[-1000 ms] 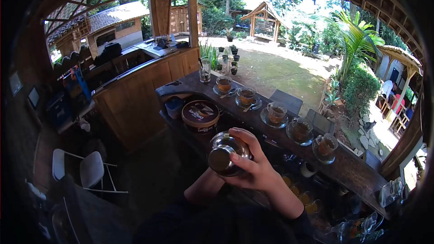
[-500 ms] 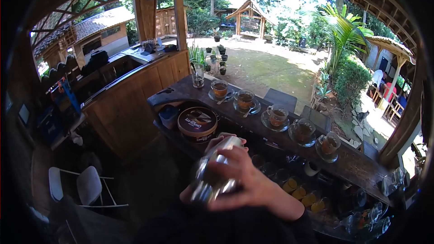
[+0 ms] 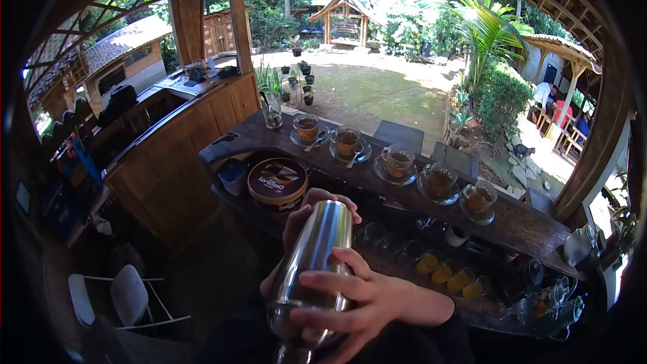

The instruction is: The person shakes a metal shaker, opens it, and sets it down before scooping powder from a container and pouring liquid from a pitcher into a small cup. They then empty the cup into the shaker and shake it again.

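A shiny steel cocktail shaker (image 3: 315, 256) is held at a tilt in front of my body, its wide flat end up and its narrower end low. My right hand (image 3: 367, 300) wraps around its near side with the fingers spread over the metal. Behind the shaker, my left hand (image 3: 296, 226) grips the far side, fingertips showing by the upper end; much of that hand is hidden. Just beyond stands a round brown tub (image 3: 276, 185) with a printed lid. Glass cups of amber drink sit on saucers along the counter, among them a cup (image 3: 347, 140) with a spoon beside it.
The dark wooden counter (image 3: 526, 236) runs across to the right. On the lower shelf stand several glasses with yellow liquid (image 3: 461, 281) and, farther right, glass jugs (image 3: 559, 313). A glass holding utensils (image 3: 272, 116) is at the left end. A folding chair (image 3: 129, 294) stands lower left.
The shaker, blurred before, now appears sharp and more upright, with both hands still around it. The whole view has shifted slightly, so the counter and cups sit farther left.
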Demonstrator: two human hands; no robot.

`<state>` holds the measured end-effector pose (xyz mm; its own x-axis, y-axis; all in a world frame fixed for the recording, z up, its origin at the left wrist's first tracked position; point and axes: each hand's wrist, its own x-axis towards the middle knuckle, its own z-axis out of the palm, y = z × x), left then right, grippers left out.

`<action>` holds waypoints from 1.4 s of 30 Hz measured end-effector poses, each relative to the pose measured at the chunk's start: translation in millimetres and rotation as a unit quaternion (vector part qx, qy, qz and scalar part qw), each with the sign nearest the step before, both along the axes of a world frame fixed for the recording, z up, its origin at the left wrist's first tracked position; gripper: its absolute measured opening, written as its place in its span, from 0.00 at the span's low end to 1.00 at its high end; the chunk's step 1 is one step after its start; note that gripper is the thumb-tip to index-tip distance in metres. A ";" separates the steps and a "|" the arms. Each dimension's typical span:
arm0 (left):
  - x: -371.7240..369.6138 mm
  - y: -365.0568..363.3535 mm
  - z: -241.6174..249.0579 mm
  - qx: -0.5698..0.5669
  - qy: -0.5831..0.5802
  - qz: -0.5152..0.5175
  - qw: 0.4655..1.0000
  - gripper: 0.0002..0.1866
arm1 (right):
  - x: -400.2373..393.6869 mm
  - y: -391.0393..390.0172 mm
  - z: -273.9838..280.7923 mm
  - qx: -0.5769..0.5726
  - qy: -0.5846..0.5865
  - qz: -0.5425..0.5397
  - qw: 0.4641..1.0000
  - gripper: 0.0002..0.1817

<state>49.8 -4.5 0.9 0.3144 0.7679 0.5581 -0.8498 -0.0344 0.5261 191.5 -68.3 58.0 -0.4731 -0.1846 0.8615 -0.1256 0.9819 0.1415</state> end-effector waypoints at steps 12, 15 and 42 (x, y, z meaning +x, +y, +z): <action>22.2 1.2 -4.4 -0.002 0.055 -0.037 0.998 0.24 | 22.6 -7.0 -9.6 0.024 0.040 -0.010 0.999 0.34; 9.2 17.1 -18.0 -0.074 0.088 -0.102 0.988 0.23 | 34.2 4.8 -18.2 0.044 0.061 -0.005 0.997 0.32; 137.9 -62.2 -94.8 -0.056 0.151 0.195 0.968 0.25 | 133.3 -37.7 -31.5 -0.203 0.056 0.018 0.977 0.37</action>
